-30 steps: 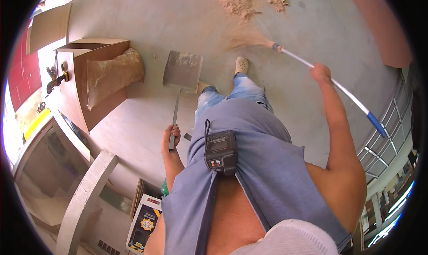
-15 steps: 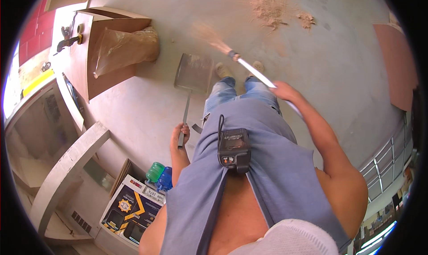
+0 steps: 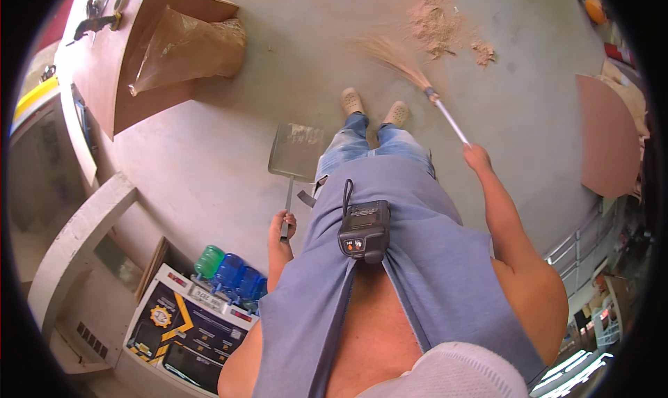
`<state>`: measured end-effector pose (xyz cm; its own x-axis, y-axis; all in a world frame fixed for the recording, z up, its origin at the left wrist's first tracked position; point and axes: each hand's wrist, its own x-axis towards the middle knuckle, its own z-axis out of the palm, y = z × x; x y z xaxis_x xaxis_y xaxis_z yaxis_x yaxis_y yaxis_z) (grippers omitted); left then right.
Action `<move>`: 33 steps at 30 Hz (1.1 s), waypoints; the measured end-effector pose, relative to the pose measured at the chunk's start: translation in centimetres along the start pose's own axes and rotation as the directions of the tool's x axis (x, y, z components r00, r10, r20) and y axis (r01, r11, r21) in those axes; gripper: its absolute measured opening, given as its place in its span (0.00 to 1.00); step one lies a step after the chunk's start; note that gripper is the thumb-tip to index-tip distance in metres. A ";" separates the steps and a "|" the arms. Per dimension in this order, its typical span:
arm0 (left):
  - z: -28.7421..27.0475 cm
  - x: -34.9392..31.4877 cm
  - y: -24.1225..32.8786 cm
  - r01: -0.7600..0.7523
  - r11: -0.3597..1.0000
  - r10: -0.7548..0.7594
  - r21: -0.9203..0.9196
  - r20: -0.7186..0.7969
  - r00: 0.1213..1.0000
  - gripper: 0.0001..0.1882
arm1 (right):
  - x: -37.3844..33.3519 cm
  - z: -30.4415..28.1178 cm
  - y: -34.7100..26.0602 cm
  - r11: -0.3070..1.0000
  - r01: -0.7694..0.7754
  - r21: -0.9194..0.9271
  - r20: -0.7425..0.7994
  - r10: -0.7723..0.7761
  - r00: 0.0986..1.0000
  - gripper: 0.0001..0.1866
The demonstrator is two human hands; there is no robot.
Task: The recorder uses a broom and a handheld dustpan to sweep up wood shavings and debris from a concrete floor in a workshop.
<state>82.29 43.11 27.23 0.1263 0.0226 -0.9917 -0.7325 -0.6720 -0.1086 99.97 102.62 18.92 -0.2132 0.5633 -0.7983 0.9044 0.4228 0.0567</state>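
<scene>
My left hand (image 3: 283, 225) is closed round the handle of a grey dustpan (image 3: 295, 152), whose flat pan hangs to the left of my legs. At the right, my right hand (image 3: 477, 157) grips the pale handle of a broom (image 3: 451, 117). Its straw bristles (image 3: 394, 60) fan out to the upper left, in front of my feet, slightly blurred. Just past the bristles a heap of light brown sawdust (image 3: 433, 21) lies on the floor, with a smaller clump (image 3: 483, 53) to its right.
At the upper left stands an open wooden box (image 3: 157, 100) holding a clear plastic bag (image 3: 188, 52). Several green and blue water jugs (image 3: 228, 273) sit on a printed cabinet (image 3: 188, 328) at the lower left. A curved brown board (image 3: 607, 135) is at the right.
The broom has swung right and outward, its bristles now nearer the sawdust heap. My right arm is stretched farther out. The dustpan sits slightly lower in the picture, still in my left hand.
</scene>
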 end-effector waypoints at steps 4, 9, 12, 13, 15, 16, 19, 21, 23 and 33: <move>-0.9 3.0 2.2 0.008 1.000 -0.006 0.020 -0.100 0.995 0.12 | -6.0 -5.2 -0.8 0.980 0.082 -0.181 -0.085 -0.099 0.991 0.23; 1.9 0.9 1.3 -0.146 0.965 0.169 0.219 -0.091 0.981 0.12 | -8.3 -5.4 -13.3 0.885 0.404 -0.230 0.003 -0.415 0.910 0.20; 4.4 -1.8 0.4 -0.202 0.907 0.271 0.370 -0.144 0.952 0.11 | -4.3 -1.5 -24.7 0.824 0.548 -0.142 0.023 -0.551 0.834 0.19; 5.1 -2.6 0.2 -0.213 0.892 0.300 0.399 -0.169 0.939 0.11 | -2.7 -0.2 -28.5 0.809 0.564 -0.165 0.076 -0.560 0.825 0.19; 4.3 -2.6 0.0 -0.223 0.906 0.293 0.360 -0.153 0.944 0.11 | -1.1 1.5 -35.2 0.814 0.548 -0.195 0.134 -0.531 0.837 0.21; 3.8 -2.3 0.1 -0.229 0.919 0.281 0.320 -0.127 0.951 0.10 | 0.0 1.7 -37.3 0.836 0.508 -0.207 0.173 -0.480 0.860 0.22; 0.0 -0.1 1.9 -0.064 0.997 0.058 0.045 0.115 0.992 0.09 | 2.8 0.7 -36.6 0.957 0.279 -0.074 0.136 -0.268 0.954 0.25; -0.9 1.9 2.9 -0.044 0.997 0.034 0.056 0.162 0.986 0.09 | 4.3 -0.7 -32.0 0.979 0.193 -0.057 0.059 -0.190 0.980 0.26; -0.4 3.6 4.7 0.066 0.995 -0.072 0.073 0.085 0.994 0.08 | 5.6 -2.3 -26.2 0.990 0.114 -0.086 0.044 -0.110 0.993 0.27; 6.5 6.6 10.3 0.103 0.962 -0.134 0.252 0.111 0.985 0.06 | -3.9 -6.1 -8.4 0.980 -0.193 0.042 -0.092 0.197 0.976 0.27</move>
<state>71.28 41.16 19.15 0.1484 0.1941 -0.9697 -0.8606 -0.4577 -0.2234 90.91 101.17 25.22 -0.0645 0.6984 -0.7127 0.9432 0.2760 0.1851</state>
